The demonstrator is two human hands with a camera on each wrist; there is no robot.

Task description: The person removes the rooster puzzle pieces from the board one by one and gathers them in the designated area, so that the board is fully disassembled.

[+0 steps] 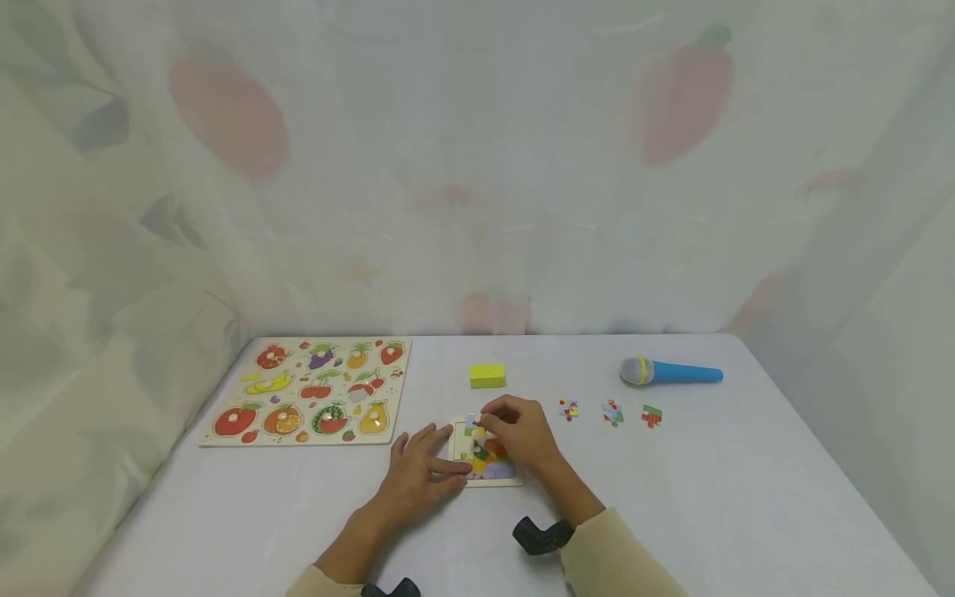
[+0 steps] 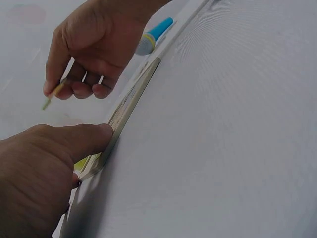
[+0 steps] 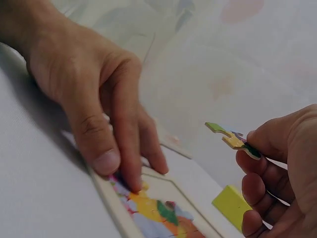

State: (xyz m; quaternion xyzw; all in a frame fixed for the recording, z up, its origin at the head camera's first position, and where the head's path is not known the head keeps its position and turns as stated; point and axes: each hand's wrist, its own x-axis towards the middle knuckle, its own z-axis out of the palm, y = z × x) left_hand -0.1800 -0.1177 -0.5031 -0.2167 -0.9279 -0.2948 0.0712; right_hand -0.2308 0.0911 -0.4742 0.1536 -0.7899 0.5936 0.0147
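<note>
A small jigsaw puzzle board (image 1: 496, 483) with a pale raised frame lies on the table, partly filled with colourful pieces. My left hand (image 1: 418, 481) rests on its left side, the thumb on the near edge and the other fingers stretched toward the far left. Above the board, my right hand (image 1: 525, 431) pinches a jigsaw piece (image 3: 233, 140) between thumb and index finger. Green, yellow and dark patches show on that piece, which is tilted in the air. A bare pale area of the board shows in the right wrist view beside the fitted pieces.
Three loose jigsaw pieces (image 1: 612, 412) lie to the right. Behind the board sits a yellow block (image 1: 487, 376). A fruit peg board (image 1: 298, 439) occupies the left of the table, and a blue toy microphone (image 1: 682, 373) lies at the back right. Fabric hangs behind.
</note>
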